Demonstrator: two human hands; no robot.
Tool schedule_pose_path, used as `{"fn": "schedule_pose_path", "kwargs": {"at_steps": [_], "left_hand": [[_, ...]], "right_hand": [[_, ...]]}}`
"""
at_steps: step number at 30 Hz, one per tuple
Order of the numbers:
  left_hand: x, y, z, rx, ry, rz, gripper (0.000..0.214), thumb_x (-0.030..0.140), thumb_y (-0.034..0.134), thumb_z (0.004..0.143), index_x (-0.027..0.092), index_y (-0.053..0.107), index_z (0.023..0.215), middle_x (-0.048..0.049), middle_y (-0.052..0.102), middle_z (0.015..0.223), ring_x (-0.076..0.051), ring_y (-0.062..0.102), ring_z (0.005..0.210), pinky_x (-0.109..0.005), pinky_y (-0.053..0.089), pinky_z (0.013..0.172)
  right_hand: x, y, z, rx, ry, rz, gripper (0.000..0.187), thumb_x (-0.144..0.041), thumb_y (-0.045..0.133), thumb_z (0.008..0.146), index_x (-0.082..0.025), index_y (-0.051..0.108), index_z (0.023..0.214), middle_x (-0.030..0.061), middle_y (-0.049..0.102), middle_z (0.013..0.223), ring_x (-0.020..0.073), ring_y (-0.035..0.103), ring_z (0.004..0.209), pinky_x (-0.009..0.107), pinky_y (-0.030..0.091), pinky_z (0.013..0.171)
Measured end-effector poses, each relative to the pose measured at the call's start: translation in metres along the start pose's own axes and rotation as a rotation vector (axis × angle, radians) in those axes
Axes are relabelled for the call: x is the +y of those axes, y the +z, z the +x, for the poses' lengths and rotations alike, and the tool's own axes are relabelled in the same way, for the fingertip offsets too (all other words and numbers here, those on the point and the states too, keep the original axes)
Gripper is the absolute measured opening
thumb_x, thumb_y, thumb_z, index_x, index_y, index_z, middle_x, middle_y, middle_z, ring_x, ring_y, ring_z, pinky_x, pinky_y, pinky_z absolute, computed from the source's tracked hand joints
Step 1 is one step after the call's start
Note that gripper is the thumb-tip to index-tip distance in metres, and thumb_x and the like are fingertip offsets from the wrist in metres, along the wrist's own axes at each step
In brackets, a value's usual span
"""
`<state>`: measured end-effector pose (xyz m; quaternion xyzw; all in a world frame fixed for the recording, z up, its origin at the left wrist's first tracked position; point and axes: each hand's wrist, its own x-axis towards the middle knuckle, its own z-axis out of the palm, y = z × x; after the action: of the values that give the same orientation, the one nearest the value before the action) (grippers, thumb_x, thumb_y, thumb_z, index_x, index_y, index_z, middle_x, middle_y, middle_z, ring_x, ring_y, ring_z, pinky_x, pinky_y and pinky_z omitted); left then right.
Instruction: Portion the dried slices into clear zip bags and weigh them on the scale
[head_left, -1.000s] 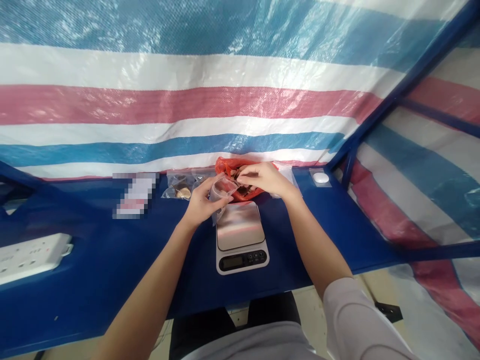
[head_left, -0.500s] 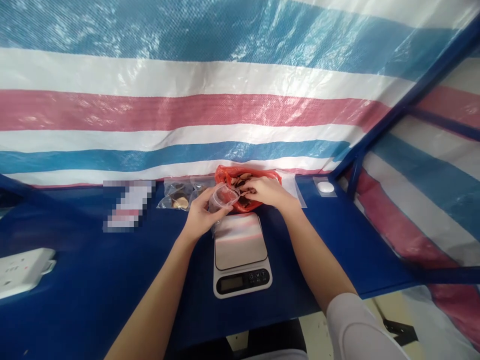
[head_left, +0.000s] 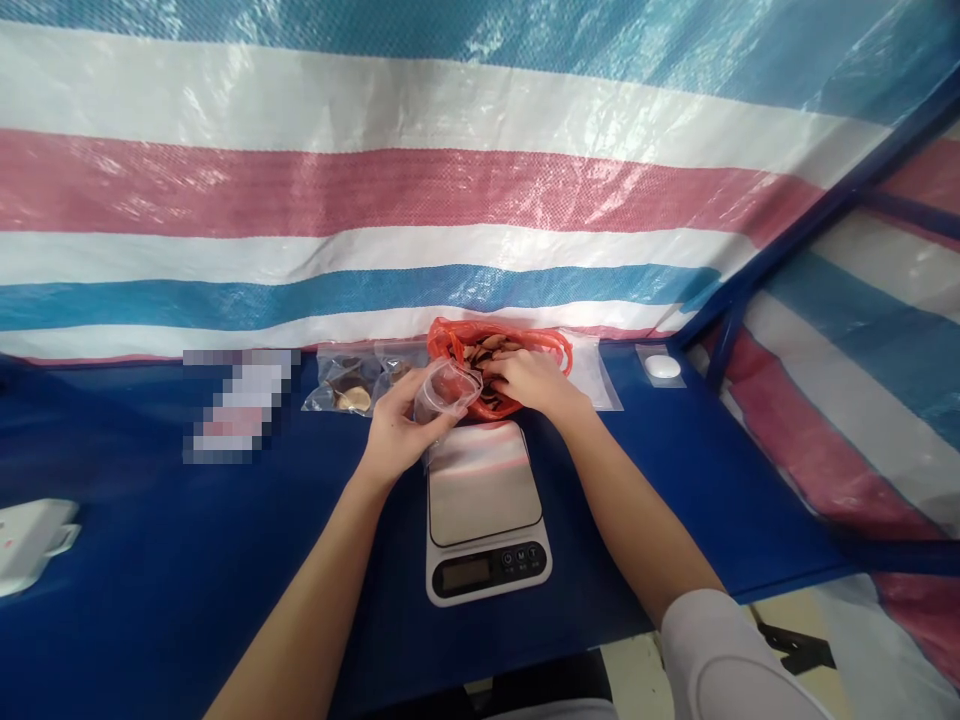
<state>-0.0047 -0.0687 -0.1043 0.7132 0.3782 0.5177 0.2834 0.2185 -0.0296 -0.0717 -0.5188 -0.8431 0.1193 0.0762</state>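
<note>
My left hand (head_left: 401, 435) grips a small clear plastic bag (head_left: 448, 392) with its mouth held open, just in front of an orange-red plastic bag (head_left: 525, 345). My right hand (head_left: 529, 385) rests at that red bag's opening, its fingers down among thin brown slices (head_left: 491, 350). Whether those fingers pinch a slice is hidden. Below both hands stands a digital kitchen scale (head_left: 484, 510) with a steel platform, and its platform holds nothing. The lower corner of the clear bag hangs just over the platform's back edge.
A sealed clear bag of brown pieces (head_left: 345, 388) lies left of the red bag on the blue table (head_left: 187, 570). A pixelated flat item (head_left: 240, 405), a white power strip (head_left: 30, 540) and a small white round object (head_left: 663, 367) also lie there. Striped tarpaulin (head_left: 375, 190) walls the back.
My view has swung right and downward, so the table items sit lower and further left. My hands stay at the red bag, with the clear bag still held open.
</note>
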Motion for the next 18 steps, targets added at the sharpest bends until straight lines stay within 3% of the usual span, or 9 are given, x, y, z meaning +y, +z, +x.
{"fn": "schedule_pose_path", "kwargs": {"at_steps": [8,14,18], "left_hand": [[0.000,0.001,-0.001,-0.009,-0.001,0.015,0.056,0.046,0.082,0.078,0.019,0.070,0.127,-0.0121,0.074,0.121,-0.029,0.069,0.112,-0.046,0.053,0.106],[0.003,0.002,-0.001,-0.013,-0.017,0.020,0.057,0.048,0.081,0.078,0.020,0.070,0.127,-0.0114,0.074,0.121,-0.030,0.070,0.112,-0.045,0.053,0.105],[0.004,0.002,-0.001,-0.011,-0.009,0.021,0.056,0.048,0.081,0.079,0.019,0.070,0.126,-0.0116,0.075,0.119,-0.029,0.070,0.110,-0.045,0.054,0.103]], "right_hand": [[0.007,0.000,0.001,0.053,0.056,-0.049,0.026,-0.029,0.064,0.094,-0.028,0.078,0.116,0.0107,0.075,0.120,0.0308,0.069,0.111,0.038,0.054,0.087],[0.018,0.000,0.000,0.078,-0.016,0.107,0.029,-0.024,0.066,0.093,-0.028,0.077,0.120,0.0075,0.075,0.123,0.0283,0.069,0.115,0.038,0.052,0.098],[0.019,-0.002,-0.001,0.111,0.013,0.164,0.026,-0.022,0.068,0.091,-0.028,0.079,0.114,0.0051,0.078,0.115,0.0252,0.070,0.111,0.034,0.051,0.099]]}}
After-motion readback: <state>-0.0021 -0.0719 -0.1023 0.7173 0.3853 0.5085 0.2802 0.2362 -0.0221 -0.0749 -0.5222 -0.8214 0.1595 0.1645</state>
